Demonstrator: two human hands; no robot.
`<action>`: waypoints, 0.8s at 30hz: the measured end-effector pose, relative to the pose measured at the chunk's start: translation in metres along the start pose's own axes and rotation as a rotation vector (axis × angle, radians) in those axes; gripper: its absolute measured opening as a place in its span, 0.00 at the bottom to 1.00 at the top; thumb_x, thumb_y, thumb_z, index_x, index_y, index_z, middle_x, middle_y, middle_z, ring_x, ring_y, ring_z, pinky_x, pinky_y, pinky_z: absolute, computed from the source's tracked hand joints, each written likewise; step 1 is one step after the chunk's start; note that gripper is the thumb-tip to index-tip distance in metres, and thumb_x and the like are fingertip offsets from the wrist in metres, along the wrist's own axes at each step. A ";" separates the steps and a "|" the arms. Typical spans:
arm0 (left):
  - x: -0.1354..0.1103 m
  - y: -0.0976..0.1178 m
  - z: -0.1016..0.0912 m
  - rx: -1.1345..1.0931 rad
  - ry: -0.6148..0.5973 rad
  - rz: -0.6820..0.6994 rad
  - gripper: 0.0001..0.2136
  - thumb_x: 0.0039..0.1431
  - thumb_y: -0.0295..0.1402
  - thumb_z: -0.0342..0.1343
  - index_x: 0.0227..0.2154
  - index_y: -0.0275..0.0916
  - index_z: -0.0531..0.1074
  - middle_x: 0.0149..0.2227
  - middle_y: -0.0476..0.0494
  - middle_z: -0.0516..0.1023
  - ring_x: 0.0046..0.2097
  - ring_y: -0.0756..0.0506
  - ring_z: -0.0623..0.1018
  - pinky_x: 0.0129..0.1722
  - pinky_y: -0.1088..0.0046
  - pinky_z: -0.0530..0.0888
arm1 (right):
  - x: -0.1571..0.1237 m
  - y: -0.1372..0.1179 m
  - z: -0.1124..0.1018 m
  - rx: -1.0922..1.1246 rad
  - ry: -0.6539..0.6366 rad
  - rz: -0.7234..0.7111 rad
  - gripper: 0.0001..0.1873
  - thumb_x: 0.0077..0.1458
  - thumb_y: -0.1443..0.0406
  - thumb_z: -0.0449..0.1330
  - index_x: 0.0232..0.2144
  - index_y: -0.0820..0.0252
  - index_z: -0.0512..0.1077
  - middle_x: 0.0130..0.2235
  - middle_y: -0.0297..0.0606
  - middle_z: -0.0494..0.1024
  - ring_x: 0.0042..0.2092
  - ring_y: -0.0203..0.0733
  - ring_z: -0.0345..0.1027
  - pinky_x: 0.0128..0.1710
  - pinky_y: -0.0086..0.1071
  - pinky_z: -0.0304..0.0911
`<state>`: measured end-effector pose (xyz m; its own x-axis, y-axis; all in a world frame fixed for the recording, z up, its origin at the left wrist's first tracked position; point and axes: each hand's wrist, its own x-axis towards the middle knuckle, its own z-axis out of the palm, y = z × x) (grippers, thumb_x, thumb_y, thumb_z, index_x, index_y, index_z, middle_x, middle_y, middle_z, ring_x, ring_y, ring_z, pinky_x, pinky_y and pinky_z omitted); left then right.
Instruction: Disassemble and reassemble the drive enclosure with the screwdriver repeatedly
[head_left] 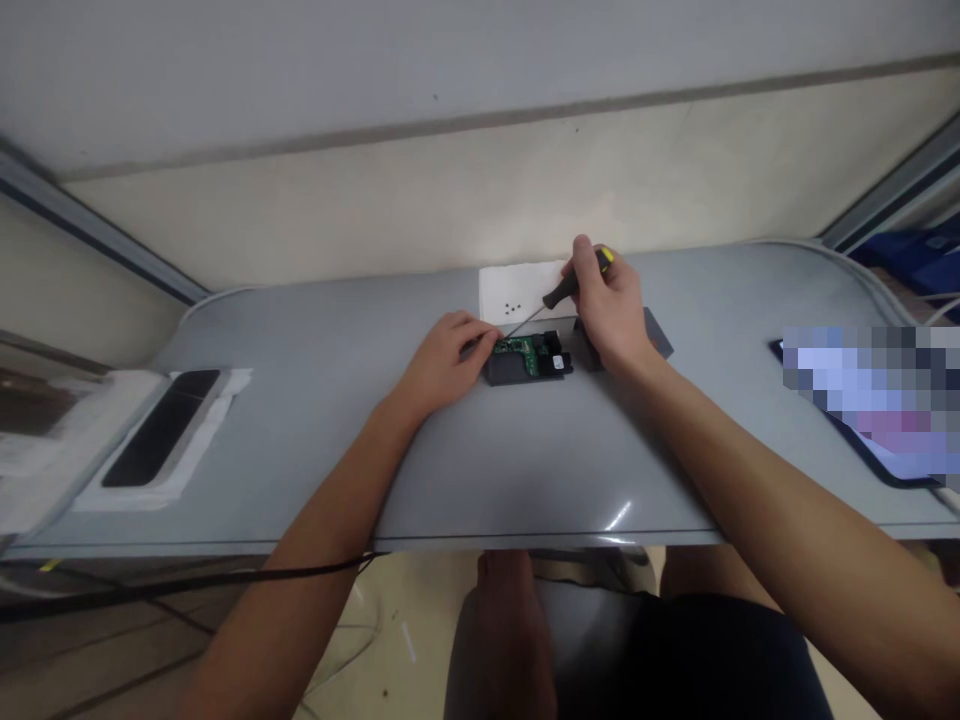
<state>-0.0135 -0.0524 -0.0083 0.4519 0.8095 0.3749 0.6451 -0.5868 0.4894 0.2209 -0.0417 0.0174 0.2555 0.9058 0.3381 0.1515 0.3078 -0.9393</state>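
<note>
My right hand (609,300) is closed around a screwdriver (561,289) with a black and yellow handle. The slim shaft slants down to the left, its tip at the upper left part of a green circuit board (531,352). That board sits in a small black housing (517,370) lying on the table. With fingers bent together, my left hand (448,362) grips the housing's left end; the fingertips hide that corner and stay close to the screwdriver tip. Partly under my right hand is a flat dark grey piece (658,334), perhaps a cover.
Several tiny dark screws (512,308) lie on a white sheet (493,288) behind the housing. A dark phone-like slab (161,428) rests at the left of the grey table (315,330). At the right lies a tablet-like device (862,440) with a blurred-out screen. Black cables (187,580) hang below the front edge.
</note>
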 end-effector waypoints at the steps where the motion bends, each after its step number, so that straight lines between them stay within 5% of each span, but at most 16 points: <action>1: 0.000 0.000 0.000 0.002 -0.002 0.000 0.14 0.76 0.38 0.51 0.45 0.42 0.83 0.41 0.41 0.80 0.48 0.41 0.77 0.53 0.60 0.75 | 0.000 0.000 0.000 -0.005 0.000 -0.004 0.33 0.62 0.32 0.52 0.27 0.52 0.65 0.27 0.33 0.68 0.32 0.39 0.63 0.35 0.35 0.63; 14: 0.000 0.001 0.002 0.019 -0.018 0.025 0.14 0.76 0.37 0.50 0.44 0.41 0.81 0.42 0.41 0.80 0.48 0.40 0.77 0.53 0.59 0.74 | -0.001 -0.008 0.000 -0.007 -0.058 -0.030 0.28 0.65 0.39 0.58 0.28 0.53 0.67 0.26 0.33 0.71 0.31 0.38 0.65 0.34 0.35 0.63; 24: 0.003 0.002 0.002 -0.014 -0.047 0.034 0.13 0.75 0.36 0.48 0.44 0.41 0.79 0.42 0.43 0.82 0.45 0.42 0.79 0.49 0.62 0.74 | 0.017 -0.040 0.020 -0.104 -0.345 -0.153 0.23 0.67 0.45 0.59 0.28 0.52 0.64 0.27 0.31 0.67 0.32 0.38 0.67 0.37 0.35 0.64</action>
<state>-0.0100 -0.0506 -0.0075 0.5020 0.7888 0.3547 0.6201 -0.6142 0.4881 0.2003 -0.0327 0.0597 -0.1109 0.9019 0.4175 0.2631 0.4317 -0.8628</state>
